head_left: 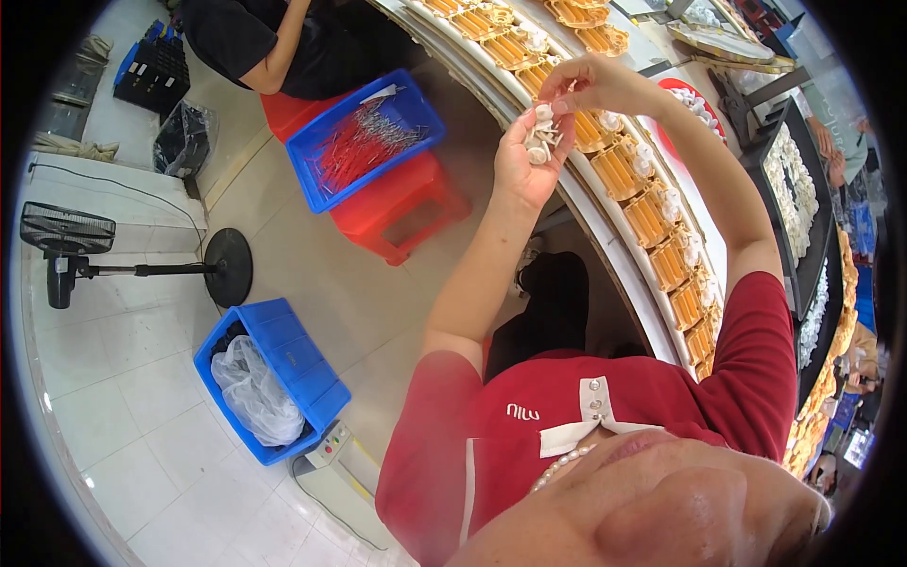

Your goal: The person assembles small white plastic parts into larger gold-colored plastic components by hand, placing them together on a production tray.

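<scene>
My left hand [527,175] is cupped palm up around several small white parts [540,142], which have round heads and thin stems. Right over it, my right hand [584,83] has its fingers pinched together at the edge of that pile. Whatever sits between those fingertips is too small to make out. Both hands are above the near edge of a long bench, beside a row of amber-yellow plastic housings [619,170]. White pieces like those in my palm lie by many of the housings.
A red tray [664,83] and a black tray [798,293] of white parts are beyond my right arm. To the left, a blue bin [316,200] of red-and-silver rods rests on a red stool [397,213]. A floor fan [229,267], a blue crate [298,354] and a seated person [274,57] are farther off.
</scene>
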The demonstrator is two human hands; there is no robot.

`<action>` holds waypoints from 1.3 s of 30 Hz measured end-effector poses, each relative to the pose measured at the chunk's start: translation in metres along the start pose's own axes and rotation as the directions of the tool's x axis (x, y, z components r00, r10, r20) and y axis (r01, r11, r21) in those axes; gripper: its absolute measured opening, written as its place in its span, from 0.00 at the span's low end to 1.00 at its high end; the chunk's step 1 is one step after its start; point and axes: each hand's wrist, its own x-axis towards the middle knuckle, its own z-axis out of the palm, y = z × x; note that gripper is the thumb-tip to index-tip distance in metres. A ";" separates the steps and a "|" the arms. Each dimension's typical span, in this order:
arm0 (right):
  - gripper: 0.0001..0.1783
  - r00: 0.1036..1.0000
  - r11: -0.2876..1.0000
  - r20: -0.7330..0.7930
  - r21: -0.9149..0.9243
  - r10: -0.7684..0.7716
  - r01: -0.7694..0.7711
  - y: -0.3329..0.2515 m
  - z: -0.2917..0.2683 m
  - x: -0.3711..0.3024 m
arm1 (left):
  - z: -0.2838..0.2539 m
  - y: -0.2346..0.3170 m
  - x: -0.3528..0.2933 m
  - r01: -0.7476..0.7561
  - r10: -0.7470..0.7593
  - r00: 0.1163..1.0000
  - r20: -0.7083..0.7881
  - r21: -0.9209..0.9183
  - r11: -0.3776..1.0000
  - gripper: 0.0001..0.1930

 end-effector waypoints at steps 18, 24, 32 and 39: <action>0.06 0.975 0.998 -0.220 -0.060 0.019 -0.032 0.008 0.011 -0.046 | 0.010 -0.031 -0.004 0.075 -0.077 0.997 0.020 0.095 0.993 0.13; 0.06 0.917 0.976 -0.371 -0.203 -0.149 0.076 -0.001 0.018 -0.061 | 0.020 -0.036 -0.012 0.034 -0.030 0.999 -0.038 0.116 0.993 0.13; 0.07 0.926 0.901 -0.265 -0.408 -0.270 0.147 -0.009 0.022 -0.074 | 0.014 -0.040 -0.013 0.010 -0.002 0.999 -0.035 0.242 0.970 0.08; 0.10 0.971 0.971 -0.226 0.238 0.083 -0.028 0.026 -0.009 -0.046 | 0.009 -0.041 -0.007 0.022 -0.014 0.999 -0.049 0.167 0.986 0.09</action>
